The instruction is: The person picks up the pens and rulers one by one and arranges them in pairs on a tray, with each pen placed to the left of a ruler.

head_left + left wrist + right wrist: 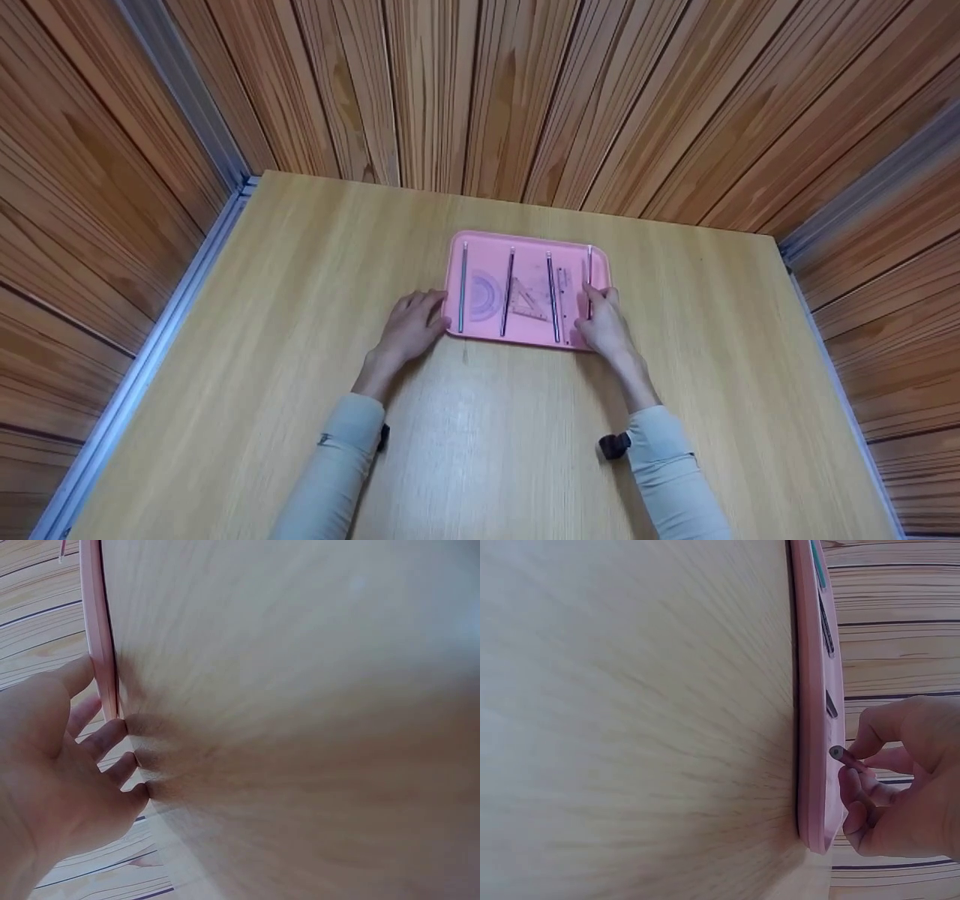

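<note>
A pink tray (487, 253) lies on the table. In it, roughly upright in the head view, are a green pencil (463, 289), two dark pencils (508, 292) and another pencil (589, 264) at the right side. My right hand (604, 327) pinches that rightmost pencil between thumb and fingers; its blunt lower end (838, 753) sticks out in the right wrist view. Between the pencils lie a clear protractor (486, 306), a clear set square (527, 304) and a narrow clear ruler (564, 304). At the tray's left edge, my left hand (409, 328) touches the rim, several fingertips on the table.
The wooden table (465, 435) extends around the tray. Wood-plank walls (510, 97) stand behind and at both sides, with metal rails (150, 330) along the side edges. A dark wrist device (614, 446) shows at the right sleeve.
</note>
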Demonstrator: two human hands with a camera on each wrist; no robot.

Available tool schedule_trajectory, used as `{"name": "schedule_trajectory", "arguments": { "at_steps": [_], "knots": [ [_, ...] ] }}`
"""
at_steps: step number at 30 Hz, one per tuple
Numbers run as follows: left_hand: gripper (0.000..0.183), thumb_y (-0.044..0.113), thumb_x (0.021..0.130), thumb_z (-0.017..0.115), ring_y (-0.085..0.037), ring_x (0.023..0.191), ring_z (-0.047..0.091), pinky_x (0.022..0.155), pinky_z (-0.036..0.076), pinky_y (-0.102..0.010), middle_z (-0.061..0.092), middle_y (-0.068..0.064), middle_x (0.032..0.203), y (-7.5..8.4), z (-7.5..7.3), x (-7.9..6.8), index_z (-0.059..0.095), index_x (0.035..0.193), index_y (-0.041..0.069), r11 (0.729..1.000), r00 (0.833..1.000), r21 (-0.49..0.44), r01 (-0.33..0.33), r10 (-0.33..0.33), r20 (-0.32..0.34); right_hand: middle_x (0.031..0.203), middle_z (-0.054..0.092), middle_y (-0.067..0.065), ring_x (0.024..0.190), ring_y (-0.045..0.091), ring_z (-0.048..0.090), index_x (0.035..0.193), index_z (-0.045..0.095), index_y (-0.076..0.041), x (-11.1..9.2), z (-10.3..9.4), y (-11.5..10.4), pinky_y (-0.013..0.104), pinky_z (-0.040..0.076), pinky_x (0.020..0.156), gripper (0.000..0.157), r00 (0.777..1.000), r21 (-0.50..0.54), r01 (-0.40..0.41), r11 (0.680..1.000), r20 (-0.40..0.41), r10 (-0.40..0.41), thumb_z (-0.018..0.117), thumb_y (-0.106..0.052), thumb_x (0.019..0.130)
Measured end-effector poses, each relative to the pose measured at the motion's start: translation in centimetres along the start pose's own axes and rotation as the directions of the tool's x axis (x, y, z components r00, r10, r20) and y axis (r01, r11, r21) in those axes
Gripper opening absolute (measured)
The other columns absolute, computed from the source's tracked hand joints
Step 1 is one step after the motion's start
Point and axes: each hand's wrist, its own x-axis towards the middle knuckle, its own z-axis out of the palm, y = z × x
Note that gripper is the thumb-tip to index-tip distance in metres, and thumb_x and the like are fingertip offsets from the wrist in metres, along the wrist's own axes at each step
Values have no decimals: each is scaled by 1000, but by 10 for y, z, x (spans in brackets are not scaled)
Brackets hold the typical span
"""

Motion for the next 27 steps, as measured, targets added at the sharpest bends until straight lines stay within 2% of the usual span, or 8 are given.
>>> {"name": "schedule_trajectory", "arguments": {
  "at_steps": [6, 10, 20, 27],
  "knots": [
    [53, 41, 101, 52, -28, 151, 21, 125, 16, -51, 40, -3, 155, 0, 2, 0, 40, 152, 28, 1000, 1000, -6, 20, -20, 1, 132, 37, 29, 107, 36, 49, 152, 33, 3, 3, 3, 3, 47, 48, 97, 73, 999, -47, -33, 998, 32, 35, 59, 2, 84],
    [54, 42, 101, 52, -28, 151, 21, 125, 17, -52, 40, -2, 155, 0, 2, 0, 39, 152, 29, 1000, 1000, -13, 23, -23, -1, 130, 40, 30, 108, 38, 50, 149, 37, 4, 4, 6, 4, 51, 46, 101, 71, 999, -76, -20, 997, 29, 22, 59, 2, 81],
    [54, 40, 102, 52, -29, 151, 22, 125, 17, -51, 40, -4, 154, 0, 1, -3, 40, 152, 27, 1000, 1000, -2, 6, -6, -7, 125, 42, 27, 103, 37, 51, 148, 39, 6, 1, 10, 3, 52, 48, 96, 70, 1000, -101, -11, 995, 24, 14, 58, 4, 81],
    [53, 38, 102, 52, -30, 151, 23, 125, 16, -50, 41, -7, 154, -1, 0, -2, 40, 152, 25, 1000, 1000, 0, -11, 11, -5, 122, 45, 28, 103, 41, 55, 145, 42, 9, -2, 14, 3, 54, 48, 98, 66, 1000, -119, 10, 993, -10, -11, 59, 3, 81]
  ]
}}
